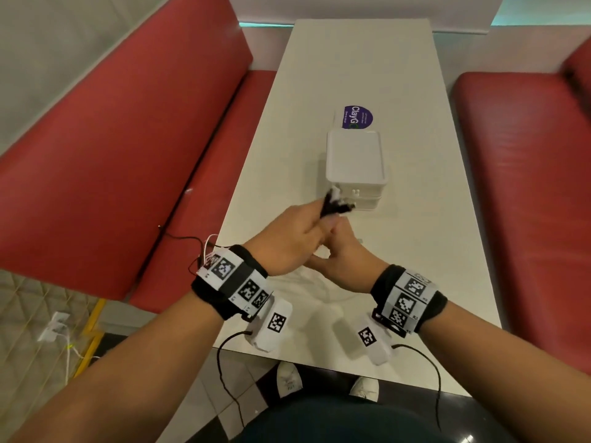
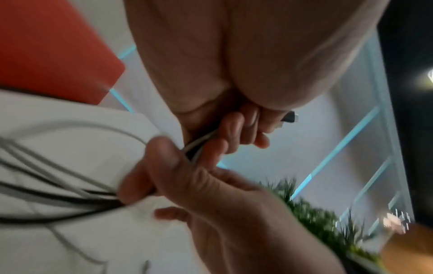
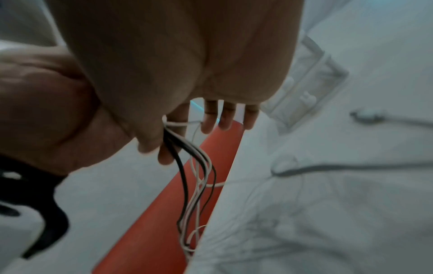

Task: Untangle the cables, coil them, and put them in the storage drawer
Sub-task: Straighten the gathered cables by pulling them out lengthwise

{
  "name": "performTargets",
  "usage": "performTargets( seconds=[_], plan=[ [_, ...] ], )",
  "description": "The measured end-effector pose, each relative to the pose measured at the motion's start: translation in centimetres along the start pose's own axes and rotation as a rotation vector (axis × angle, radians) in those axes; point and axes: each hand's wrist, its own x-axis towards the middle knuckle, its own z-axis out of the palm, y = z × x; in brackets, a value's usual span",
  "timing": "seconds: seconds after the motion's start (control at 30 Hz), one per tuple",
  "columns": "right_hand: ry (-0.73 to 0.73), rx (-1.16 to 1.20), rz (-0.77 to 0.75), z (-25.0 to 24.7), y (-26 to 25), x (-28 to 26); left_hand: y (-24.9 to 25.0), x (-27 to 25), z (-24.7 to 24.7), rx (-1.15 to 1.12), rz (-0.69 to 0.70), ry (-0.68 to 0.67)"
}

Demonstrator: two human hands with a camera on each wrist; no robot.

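Both hands meet over the near half of the white surface [image 1: 412, 91], a long narrow top with red bench seats [image 1: 128, 148] along both long edges. The near edge lies just under the wrists. Bare top runs far ahead of the hands and out to the right of them.

Left hand [image 1: 284, 241]: grip curled tight round a bundle of black and white cables [image 1: 332, 203]. Black plug ends stick out past the knuckles, pointing at the storage drawer [image 1: 355, 167]. In the left wrist view the fingers [image 2: 234, 129] wrap the strands and one connector tip [image 2: 290, 117] pokes out beyond them.

Right hand [image 1: 345, 251]: just beside the left, touching it, slightly lower. Thumb and index finger pinch the same bundle where it leaves the left fist. The other three fingers [image 3: 225, 118] are straight and spread, holding nothing.

Below the right-hand pinch, slack loops of black and white cable [image 3: 194, 185] hang against the red bench and the surface's edge. More cable lies loose on the surface below the hands, blurred in the wrist views.

The storage drawer is a small white stacked box, straight ahead of the grip, close to the plug ends but not touching; its drawers look closed. A purple sticker [image 1: 358, 117] lies flat just beyond it.
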Motion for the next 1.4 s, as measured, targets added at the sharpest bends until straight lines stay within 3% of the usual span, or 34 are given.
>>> performTargets(
  seconds=[0.1,0.17,0.2,0.27,0.33,0.4,0.5,0.57,0.63,0.7,0.8,0.83,0.9,1.03,1.1,1.23,1.3,1.4],
  plan=[
    [0.042,-0.567,-0.139,-0.2,0.7,-0.3,-0.7,-0.6,0.7,0.134,-0.022,0.0],
    [0.062,-0.69,-0.177,-0.9,-0.2,-0.5,-0.7,-0.7,0.7,0.135,-0.014,0.058],
    [0.077,-0.634,-0.224,-0.9,-0.3,-0.6,-0.5,-0.8,0.6,0.176,0.007,0.078],
    [0.051,-0.274,-0.258,-0.9,-0.6,-1.1,0.3,-1.0,0.8,0.296,0.075,0.067],
    [0.016,0.009,-0.134,-0.5,-1.1,-1.6,1.4,-1.4,1.3,0.427,0.209,0.059],
    [-0.054,-0.041,0.03,-0.5,-1.8,-1.9,2.1,-1.6,1.6,0.536,0.349,0.071],
    [-0.293,-0.157,0.301,-0.8,-1.2,-1.9,2.4,-1.4,1.4,0.629,0.434,0.074],
    [-0.348,-0.181,0.319,-1.1,-1.3,-1.6,2.3,-1.4,1.1,0.672,0.424,0.064],
    [-0.292,-0.101,0.187,-1.2,-2.0,-1.2,2.0,-1.4,0.7,0.625,0.355,0.041],
    [-0.188,0.089,0.115,-1.5,-2.6,-0.8,1.3,-1.0,0.1,0.412,0.24,0.053],
    [-0.259,0.342,0.234,-1.2,-2.1,-1.1,0.5,-0.2,-0.6,-0.023,0.037,0.167],
    [-0.258,0.466,0.235,-0.7,-1.6,-1.5,0.1,-0.1,-0.8,-0.059,0.006,0.181],
    [-0.243,0.672,0.266,-0.1,-1.0,-1.9,-0.4,-0.1,-1.0,0.063,0.022,0.156],
    [-0.241,0.855,0.392,0.0,-0.3,-2.3,-0.7,0.0,-0.6,0.255,0.093,0.066],
    [-0.273,0.641,0.413,-0.8,-0.4,-2.0,-1.2,0.1,-0.3,0.342,0.079,-0.004],
    [-0.375,-0.288,0.088,-2.1,-1.4,-0.8,-2.6,-0.4,0.6,0.637,0.054,-0.185],
    [-0.422,-0.435,0.164,-2.4,-1.1,-0.6,-3.0,-0.3,0.2,0.689,0.05,-0.158],
    [-0.393,-0.371,0.197,-2.2,0.2,-0.9,-3.4,-0.1,-0.8,0.658,0.028,-0.105]
  ],
)
